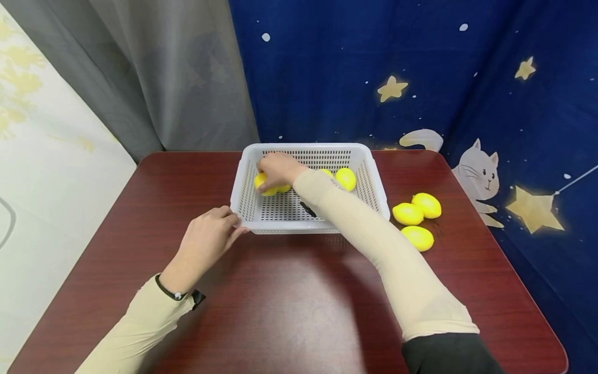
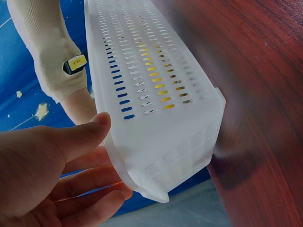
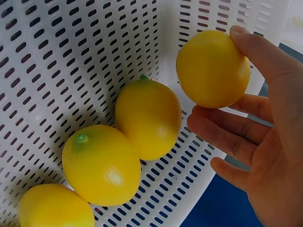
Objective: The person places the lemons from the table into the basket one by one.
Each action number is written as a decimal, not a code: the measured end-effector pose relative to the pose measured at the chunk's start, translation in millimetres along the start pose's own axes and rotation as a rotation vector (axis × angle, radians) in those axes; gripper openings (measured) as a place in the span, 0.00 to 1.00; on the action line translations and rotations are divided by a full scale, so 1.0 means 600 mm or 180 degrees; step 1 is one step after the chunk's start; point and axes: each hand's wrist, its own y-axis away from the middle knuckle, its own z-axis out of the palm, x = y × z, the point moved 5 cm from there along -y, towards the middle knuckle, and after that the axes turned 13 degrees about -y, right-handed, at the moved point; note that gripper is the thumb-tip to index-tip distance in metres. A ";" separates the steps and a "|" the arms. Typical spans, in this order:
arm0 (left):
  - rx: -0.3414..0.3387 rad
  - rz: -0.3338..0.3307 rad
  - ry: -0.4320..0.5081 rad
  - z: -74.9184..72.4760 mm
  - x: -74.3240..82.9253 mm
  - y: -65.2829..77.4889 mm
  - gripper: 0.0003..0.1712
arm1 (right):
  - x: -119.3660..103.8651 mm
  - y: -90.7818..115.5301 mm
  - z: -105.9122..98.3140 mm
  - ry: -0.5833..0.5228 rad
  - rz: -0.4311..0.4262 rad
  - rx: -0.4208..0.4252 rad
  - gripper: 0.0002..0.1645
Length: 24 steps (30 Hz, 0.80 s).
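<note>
A white plastic basket [image 1: 308, 225] with slotted walls stands toward the back of the table. The left hand [image 1: 208, 234] grips its near left corner, thumb [image 2: 101, 119] on one side of the rim and fingers on the other. Inside the basket, the right hand [image 1: 279, 169] holds a yellow lemon [image 3: 213, 69] between thumb and fingertips, near the left end. Three other lemons lie in the basket: one with a green tip [image 3: 148, 119], another touching it [image 3: 101, 165], and a third partly cut off by the frame edge [image 3: 57, 208].
Three more lemons [image 1: 417, 238] lie close together on the dark red table [image 1: 289, 291], right of the basket. The right forearm [image 1: 374, 244] crosses over the basket's near rim. Behind the table hang a grey curtain [image 1: 187, 78] and a blue one with stars [image 1: 327, 67].
</note>
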 end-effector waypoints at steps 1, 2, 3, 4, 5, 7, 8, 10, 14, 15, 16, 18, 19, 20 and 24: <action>0.0004 0.0002 0.0000 0.000 0.000 0.000 0.15 | 0.000 -0.001 0.002 0.0010 0.0003 -0.0006 0.26; 0.0009 0.0007 0.0000 0.000 0.000 0.000 0.15 | -0.001 -0.002 0.004 0.0024 -0.0006 -0.0006 0.26; 0.0012 0.0013 0.0000 0.000 0.001 0.000 0.15 | -0.002 -0.003 0.005 0.0045 -0.0017 -0.0003 0.27; 0.0014 0.0019 0.0001 -0.001 0.001 -0.001 0.15 | -0.002 -0.004 0.007 0.0064 -0.0024 -0.0002 0.27; 0.0016 0.0022 0.0002 -0.001 0.001 -0.001 0.15 | -0.003 -0.005 0.009 0.0082 -0.0035 0.0001 0.26; 0.0014 0.0023 0.0007 0.000 0.001 -0.001 0.15 | -0.005 -0.007 0.013 0.0122 -0.0061 -0.0005 0.26; 0.0013 0.0022 0.0006 0.000 0.001 -0.001 0.15 | -0.006 -0.007 0.016 0.0146 -0.0076 -0.0010 0.27; 0.0013 0.0017 0.0004 0.000 0.000 0.000 0.15 | -0.008 -0.008 0.020 0.0196 -0.0100 -0.0033 0.28; 0.0023 0.0010 0.0002 0.001 0.000 0.000 0.14 | -0.012 -0.007 0.028 0.0291 -0.0115 -0.0059 0.31; 0.0024 0.0008 0.0002 0.001 0.000 0.000 0.14 | -0.012 -0.008 0.029 0.0315 -0.0112 -0.0059 0.31; 0.0025 0.0004 0.0004 0.001 0.000 0.000 0.14 | -0.013 -0.008 0.031 0.0341 -0.0106 -0.0062 0.31; 0.0024 0.0000 0.0005 0.002 -0.001 0.000 0.14 | -0.013 -0.008 0.034 0.0381 -0.0085 -0.0067 0.31; 0.0022 0.0000 0.0009 0.002 -0.001 0.000 0.14 | -0.013 -0.008 0.036 0.0401 -0.0080 -0.0070 0.31; 0.0021 0.0001 0.0011 0.003 -0.001 0.000 0.14 | -0.013 -0.008 0.037 0.0428 -0.0070 -0.0076 0.31; 0.0025 0.0012 0.0023 0.003 -0.001 0.001 0.15 | -0.012 -0.010 0.043 0.0548 -0.0036 -0.0106 0.32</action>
